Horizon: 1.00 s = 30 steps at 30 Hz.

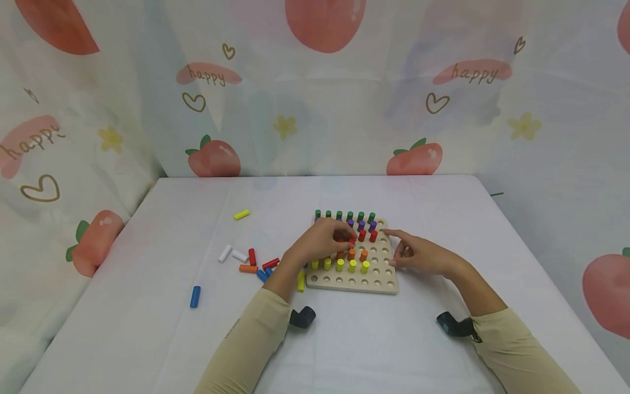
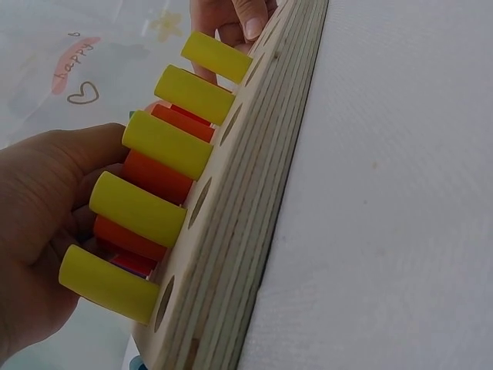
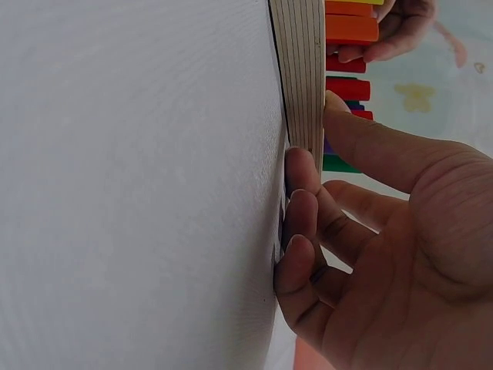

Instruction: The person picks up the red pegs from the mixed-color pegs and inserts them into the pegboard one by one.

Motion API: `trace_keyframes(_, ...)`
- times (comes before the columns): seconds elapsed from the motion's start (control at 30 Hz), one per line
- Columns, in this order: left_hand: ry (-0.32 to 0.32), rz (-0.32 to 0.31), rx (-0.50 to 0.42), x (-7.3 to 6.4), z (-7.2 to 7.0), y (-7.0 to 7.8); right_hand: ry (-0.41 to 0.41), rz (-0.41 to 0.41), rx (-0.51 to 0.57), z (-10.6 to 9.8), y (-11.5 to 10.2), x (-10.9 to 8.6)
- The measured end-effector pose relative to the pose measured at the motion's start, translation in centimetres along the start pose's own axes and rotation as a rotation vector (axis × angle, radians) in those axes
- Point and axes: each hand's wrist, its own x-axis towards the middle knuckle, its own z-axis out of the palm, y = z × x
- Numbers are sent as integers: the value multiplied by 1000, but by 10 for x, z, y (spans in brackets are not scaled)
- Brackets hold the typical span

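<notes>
A square wooden pegboard [image 1: 350,286] lies on the white table. Rows of green [image 1: 350,215], purple [image 1: 372,225], red [image 1: 373,236], orange [image 1: 363,255] and yellow pegs [image 1: 340,265] stand in its holes. Reaching over the left side, my left hand [image 1: 322,238] pinches a red peg [image 1: 352,240] at the red row; its lower end is hidden. My right hand [image 1: 425,254] holds the board's right edge, with the thumb [image 3: 362,139] on the top and curled fingers [image 3: 300,216] along the side.
Left of the board lie loose pegs: white [image 1: 225,253], red [image 1: 252,256], orange [image 1: 248,268], blue [image 1: 195,296] and yellow [image 1: 241,215]. Another yellow peg [image 1: 301,281] lies close by the board's left edge. A printed cloth [image 1: 315,109] hangs behind the table.
</notes>
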Motion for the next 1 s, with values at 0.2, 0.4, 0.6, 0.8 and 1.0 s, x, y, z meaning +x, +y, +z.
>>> trace_keyframes(0.2, 2, 10, 8, 0, 0, 0, 3, 8, -9, -1, 0, 0)
trace_keyframes(0.4, -3, -1, 24, -1, 0, 1, 1, 23, -4, 0, 0, 0)
trace_keyframes(0.6, -18, -13, 63, -1, -1, 5, 6, 6, -1, 1, 1, 1)
trace_keyframes(0.8, -31, -15, 94, -1, 1, 5, 7, -12, 8, 3, 3, 0)
trace_keyframes(1.0, -59, -3, 102, -3, -7, 8, 12, -16, -3, 2, 2, -1)
